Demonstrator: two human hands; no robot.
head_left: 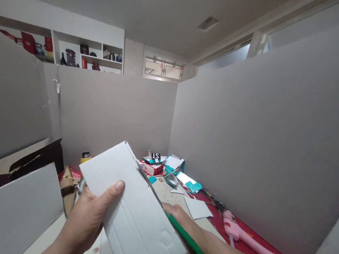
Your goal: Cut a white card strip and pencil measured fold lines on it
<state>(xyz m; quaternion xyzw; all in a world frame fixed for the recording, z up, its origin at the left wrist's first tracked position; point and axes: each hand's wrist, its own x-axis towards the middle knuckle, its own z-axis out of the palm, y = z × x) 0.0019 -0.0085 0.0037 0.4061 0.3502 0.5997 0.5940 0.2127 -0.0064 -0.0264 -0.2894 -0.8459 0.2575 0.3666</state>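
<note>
Your left hand [90, 209] grips the white cardboard piece [130, 196] by its left long edge, thumb flat on the face, fingers hidden behind. Piece is held up over the pale surface [168, 196], between your hands. Long axis slants: one end up-left toward the surface's far edge, other down-right toward you. Your right hand [176, 213] sits just beside the right long edge, partly hidden by a green strip [187, 236]; can't tell its grip. Neither hand is clearly nearer.
</note>
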